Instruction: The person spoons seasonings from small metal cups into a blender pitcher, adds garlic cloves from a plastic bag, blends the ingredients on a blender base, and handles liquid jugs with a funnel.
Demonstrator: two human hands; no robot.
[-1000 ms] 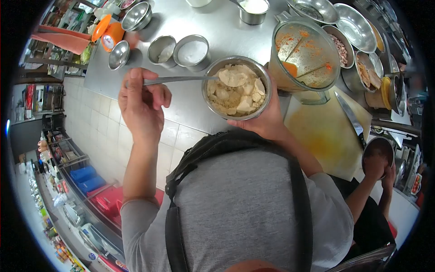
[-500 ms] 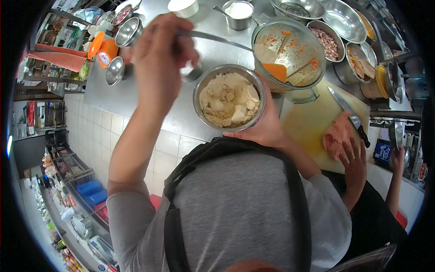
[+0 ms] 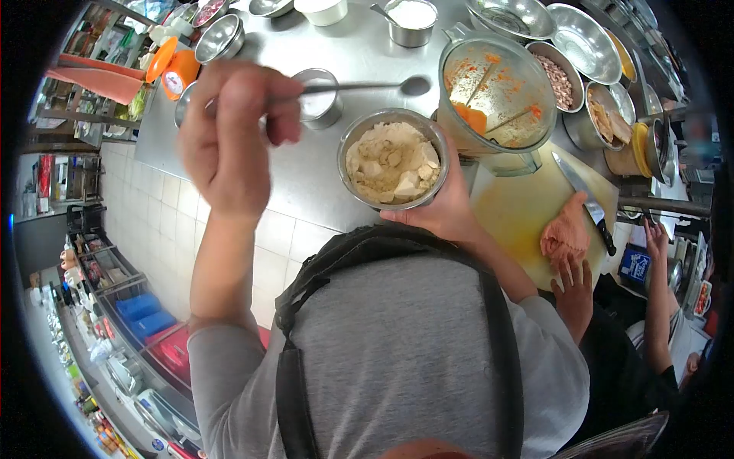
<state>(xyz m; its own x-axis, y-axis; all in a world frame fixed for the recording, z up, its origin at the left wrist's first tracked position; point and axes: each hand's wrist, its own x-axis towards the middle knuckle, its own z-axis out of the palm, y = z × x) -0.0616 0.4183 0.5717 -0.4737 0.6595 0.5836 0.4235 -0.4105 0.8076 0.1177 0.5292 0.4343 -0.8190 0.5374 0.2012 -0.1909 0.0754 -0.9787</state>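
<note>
- Steel bowl (image 3: 350,180) of pale, crumbly paste (image 3: 391,162): held over the near edge of the table (image 3: 306,183), plenty left inside.
- Right hand (image 3: 445,205) cups it, thumb on the near side, fingers round the far right.
- Left hand (image 3: 233,138), blurred, pinches the handle of a spoon (image 3: 415,86). The spoon has swung back from over the jug and now looks bare, so its pale scoop probably dropped in, though I can't pick it out there.
- Blender jug (image 3: 501,157) stands right of the bowl, orange-smeared inside.
- Past the jug, towards the table's right side, a cutting board (image 3: 497,214) carries a knife (image 3: 575,182) and raw meat (image 3: 566,233); a co-worker's spread hand (image 3: 575,298) is at the meat.
</note>
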